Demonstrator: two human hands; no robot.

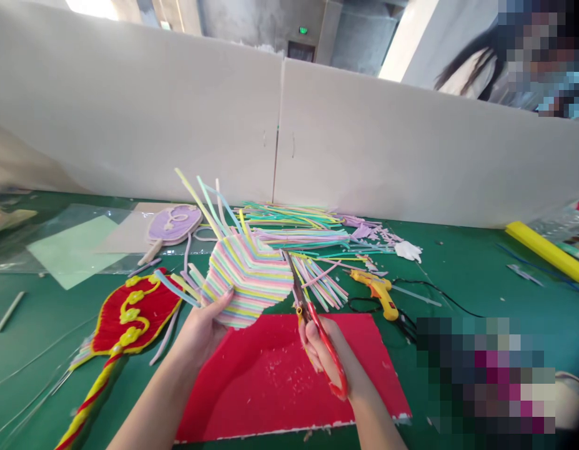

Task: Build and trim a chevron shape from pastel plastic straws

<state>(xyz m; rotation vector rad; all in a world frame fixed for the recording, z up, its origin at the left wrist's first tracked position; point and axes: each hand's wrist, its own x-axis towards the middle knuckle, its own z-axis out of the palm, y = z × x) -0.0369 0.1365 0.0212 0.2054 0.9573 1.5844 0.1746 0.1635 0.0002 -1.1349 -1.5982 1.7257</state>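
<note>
My left hand [207, 325] pinches the lower left edge of a striped pastel panel [252, 275], made of strips side by side, with loose strip ends sticking out at its top and left. In my right hand [324, 353] are red-handled scissors [329, 356], their blades pointing up and touching or close to the panel's right edge. Below both hands lies a red sheet [280, 387] with small scraps on it. To the left rests a red fan [134, 312] with yellow trim and a twisted yellow and red handle.
Bundles of pastel strips [298, 237] lie behind the panel. A yellow glue gun [376, 290] with a black cord is at the right. A purple fan [174, 225] and green paper [78, 250] are at the left. A white partition [177, 119] stands behind the table.
</note>
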